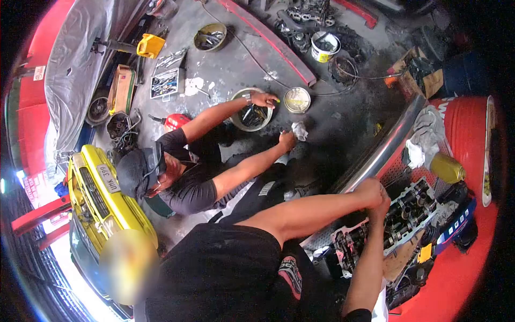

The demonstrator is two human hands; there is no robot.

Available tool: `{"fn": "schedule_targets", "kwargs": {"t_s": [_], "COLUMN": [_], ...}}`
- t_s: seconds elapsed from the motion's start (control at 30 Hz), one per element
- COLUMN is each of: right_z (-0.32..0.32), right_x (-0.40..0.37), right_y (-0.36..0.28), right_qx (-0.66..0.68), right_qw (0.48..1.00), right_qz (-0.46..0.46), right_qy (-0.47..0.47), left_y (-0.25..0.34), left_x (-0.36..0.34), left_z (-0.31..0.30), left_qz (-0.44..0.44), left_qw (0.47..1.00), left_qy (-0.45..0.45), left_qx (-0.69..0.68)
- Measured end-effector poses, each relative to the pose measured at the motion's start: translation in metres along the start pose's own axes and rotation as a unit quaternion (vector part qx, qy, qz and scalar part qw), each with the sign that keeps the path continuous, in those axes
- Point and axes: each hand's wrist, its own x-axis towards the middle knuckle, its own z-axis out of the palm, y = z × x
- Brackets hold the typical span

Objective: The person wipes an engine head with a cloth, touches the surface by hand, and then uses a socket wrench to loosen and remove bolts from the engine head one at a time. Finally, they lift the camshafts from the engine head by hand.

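My left hand point(369, 193) and my right hand point(380, 209) meet above the cylinder head point(399, 217), fingers closed together. Something thin may be between them, but it is too small to make out. The greasy cylinder head, with its shafts and lobes exposed, lies on a perforated metal surface point(389, 167) below and right of my hands. Brown cardboard point(401, 261) lies along its near side. A yellowish can or jar point(448, 169) and a crumpled grey-white rag point(425, 137) are beyond its far end.
A co-worker point(185, 177) sits left, one hand over a basin of parts point(252, 127), the other near a white rag point(300, 131). A round tin point(297, 100), open toolbox point(165, 83), white bucket point(325, 47) and red steel beam point(268, 40) are on the floor.
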Motion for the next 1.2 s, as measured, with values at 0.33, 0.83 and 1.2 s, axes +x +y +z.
{"fn": "schedule_targets", "kwargs": {"t_s": [0.33,0.83,1.2], "right_z": [-0.006,-0.001,-0.007], "right_x": [0.007,-0.031,-0.035], "right_y": [0.006,-0.03,-0.017], "right_qx": [-0.087,-0.179,-0.157], "right_qw": [0.983,0.976,0.956], "right_qz": [0.16,0.024,-0.045], "right_qy": [-0.028,0.123,0.245], "left_y": [-0.008,-0.009,0.01], "left_x": [0.015,-0.025,0.02], "left_z": [-0.003,-0.01,-0.031], "left_qz": [0.165,0.129,0.582], "left_qw": [0.98,0.991,0.775], "left_qy": [0.002,0.007,-0.06], "left_qx": [0.112,-0.033,0.238]}}
